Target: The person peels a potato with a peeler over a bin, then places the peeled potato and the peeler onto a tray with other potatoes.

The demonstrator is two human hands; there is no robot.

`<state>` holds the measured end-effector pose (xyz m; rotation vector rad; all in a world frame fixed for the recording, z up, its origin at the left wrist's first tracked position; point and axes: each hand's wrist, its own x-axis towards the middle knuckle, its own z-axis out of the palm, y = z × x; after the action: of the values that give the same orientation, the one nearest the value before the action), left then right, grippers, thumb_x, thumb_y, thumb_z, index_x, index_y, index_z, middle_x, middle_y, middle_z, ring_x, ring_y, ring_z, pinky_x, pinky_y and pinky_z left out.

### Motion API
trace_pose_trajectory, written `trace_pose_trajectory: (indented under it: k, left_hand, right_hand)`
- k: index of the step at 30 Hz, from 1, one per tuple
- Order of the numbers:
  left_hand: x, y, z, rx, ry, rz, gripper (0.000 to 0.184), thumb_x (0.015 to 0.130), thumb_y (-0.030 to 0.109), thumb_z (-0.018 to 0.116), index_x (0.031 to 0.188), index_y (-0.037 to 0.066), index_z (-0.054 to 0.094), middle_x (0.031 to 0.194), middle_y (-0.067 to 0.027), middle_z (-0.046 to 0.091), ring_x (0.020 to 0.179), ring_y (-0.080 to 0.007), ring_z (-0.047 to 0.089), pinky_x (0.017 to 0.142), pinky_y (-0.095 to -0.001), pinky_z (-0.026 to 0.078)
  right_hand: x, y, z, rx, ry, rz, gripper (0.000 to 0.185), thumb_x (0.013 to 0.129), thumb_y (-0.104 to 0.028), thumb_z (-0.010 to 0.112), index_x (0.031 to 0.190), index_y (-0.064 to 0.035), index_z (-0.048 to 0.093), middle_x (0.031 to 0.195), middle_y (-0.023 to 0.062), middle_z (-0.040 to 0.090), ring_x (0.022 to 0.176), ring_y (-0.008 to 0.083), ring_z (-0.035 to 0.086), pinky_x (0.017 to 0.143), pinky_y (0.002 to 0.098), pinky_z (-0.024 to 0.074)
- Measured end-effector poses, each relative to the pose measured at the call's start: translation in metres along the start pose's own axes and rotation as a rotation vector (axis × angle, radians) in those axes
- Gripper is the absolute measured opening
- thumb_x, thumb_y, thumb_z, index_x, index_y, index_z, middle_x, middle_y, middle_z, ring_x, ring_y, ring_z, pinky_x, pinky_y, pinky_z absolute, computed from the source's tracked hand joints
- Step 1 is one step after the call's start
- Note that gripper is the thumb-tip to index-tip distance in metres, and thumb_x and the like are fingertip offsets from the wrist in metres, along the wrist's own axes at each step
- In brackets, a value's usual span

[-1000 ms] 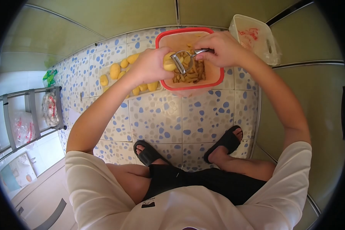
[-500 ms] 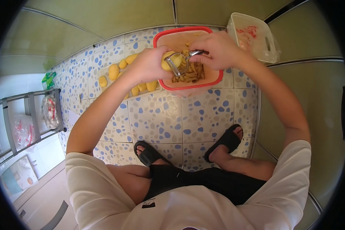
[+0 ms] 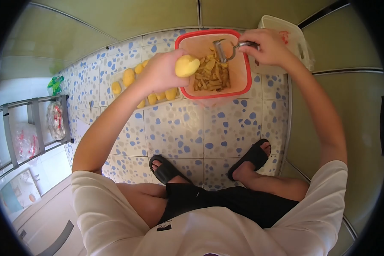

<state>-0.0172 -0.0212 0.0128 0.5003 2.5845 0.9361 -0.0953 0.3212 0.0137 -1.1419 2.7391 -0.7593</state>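
Note:
My left hand point(image 3: 164, 70) is wrapped round a yellow peeled potato point(image 3: 187, 66) at the left rim of a red-rimmed bin point(image 3: 248, 70). In my right hand point(image 3: 266, 47) is a metal Y-shaped peeler point(image 3: 230, 51), its blade held over the bin and apart from the potato. Brown and yellow peelings point(image 3: 211, 74) lie heaped at the bottom of the bin. Left of it, partly covered by my left forearm, several peeled potatoes point(image 3: 129, 77) rest on a tray whose edges are mostly hidden.
A whitish plastic container point(image 3: 303, 47) stands at the back right, against the green cabinets point(image 3: 115, 17). On the left is a grey metal rack point(image 3: 36, 123) with plastic bags. My sandalled feet point(image 3: 168, 170) are on the patterned tile floor point(image 3: 175, 128).
The peeler has come away from the potato, and my right hand has moved right and slightly up with it. My left hand still holds the potato, now tilted differently and shifted slightly left.

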Motion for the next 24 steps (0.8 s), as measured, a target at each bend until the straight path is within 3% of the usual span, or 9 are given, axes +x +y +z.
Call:
trace_pose_trajectory:
  k: [2,5,8,11,14,17,20,24]
  left_hand:
    - [0.008,-0.002,0.002,-0.001,0.011,0.036,0.061,0.070,0.023,0.085,0.126,0.007,0.066,0.102,-0.0145,0.076,0.094,-0.0300,0.074,0.086,-0.0389,0.058]
    - [0.015,0.019,-0.003,0.072,-0.081,-0.053,0.061,0.069,0.024,0.085,0.124,0.007,0.066,0.099,-0.0150,0.076,0.090,-0.0316,0.074,0.082,-0.0397,0.058]
    - [0.015,0.019,0.000,0.090,-0.016,0.019,0.059,0.068,0.025,0.085,0.122,0.007,0.066,0.095,-0.0159,0.076,0.087,-0.0340,0.074,0.079,-0.0405,0.058]
    - [0.011,0.024,-0.002,0.104,-0.042,-0.004,0.056,0.069,0.021,0.084,0.121,0.008,0.066,0.096,-0.0162,0.076,0.089,-0.0355,0.074,0.080,-0.0410,0.058]
    - [0.006,0.010,-0.001,0.043,-0.005,0.041,0.056,0.068,0.022,0.085,0.118,0.004,0.067,0.097,-0.0193,0.075,0.093,-0.0379,0.073,0.081,-0.0444,0.059]
    - [-0.003,0.008,-0.009,0.092,0.042,0.057,0.053,0.072,0.018,0.084,0.122,0.010,0.067,0.103,-0.0159,0.076,0.095,-0.0329,0.074,0.083,-0.0404,0.059]
    - [0.003,0.002,-0.004,0.030,0.040,0.044,0.054,0.073,0.021,0.086,0.122,0.009,0.067,0.102,-0.0156,0.076,0.093,-0.0309,0.074,0.083,-0.0389,0.058]
    - [0.012,0.009,0.002,0.011,-0.008,0.022,0.055,0.072,0.023,0.086,0.121,0.006,0.068,0.096,-0.0154,0.076,0.089,-0.0304,0.075,0.082,-0.0377,0.058]
  right_hand:
    - [0.007,-0.022,0.002,0.062,0.005,-0.146,0.025,0.090,-0.025,0.079,0.106,-0.0064,0.074,0.094,0.0088,0.074,0.077,0.0268,0.070,0.066,0.0356,0.0544]
    - [0.015,-0.046,0.012,0.053,-0.062,-0.085,0.025,0.089,-0.025,0.080,0.105,-0.0072,0.074,0.092,0.0087,0.074,0.076,0.0277,0.070,0.067,0.0376,0.0542]
    - [0.018,-0.057,0.014,-0.027,-0.115,-0.063,0.025,0.088,-0.025,0.080,0.107,-0.0091,0.074,0.090,0.0080,0.074,0.076,0.0282,0.070,0.068,0.0399,0.0543]
    - [0.017,-0.057,0.011,0.010,-0.123,-0.069,0.024,0.089,-0.026,0.079,0.107,-0.0113,0.075,0.087,0.0074,0.073,0.077,0.0279,0.070,0.068,0.0414,0.0535]
    - [0.015,-0.010,0.006,-0.155,-0.078,-0.075,0.022,0.091,-0.027,0.078,0.106,-0.0120,0.075,0.084,0.0073,0.072,0.075,0.0269,0.070,0.066,0.0399,0.0526]
    - [-0.006,0.005,-0.005,0.085,-0.056,0.178,0.021,0.092,-0.027,0.076,0.106,-0.0107,0.075,0.084,0.0081,0.071,0.073,0.0267,0.069,0.066,0.0388,0.0534]
    - [-0.001,-0.025,-0.003,-0.018,-0.007,-0.023,0.027,0.091,-0.037,0.077,0.104,-0.0141,0.077,0.076,0.0065,0.069,0.074,0.0293,0.068,0.066,0.0436,0.0502]
    - [0.012,-0.041,0.014,0.063,-0.042,-0.052,0.025,0.090,-0.033,0.078,0.103,-0.0121,0.076,0.080,0.0073,0.070,0.074,0.0283,0.068,0.066,0.0417,0.0508]
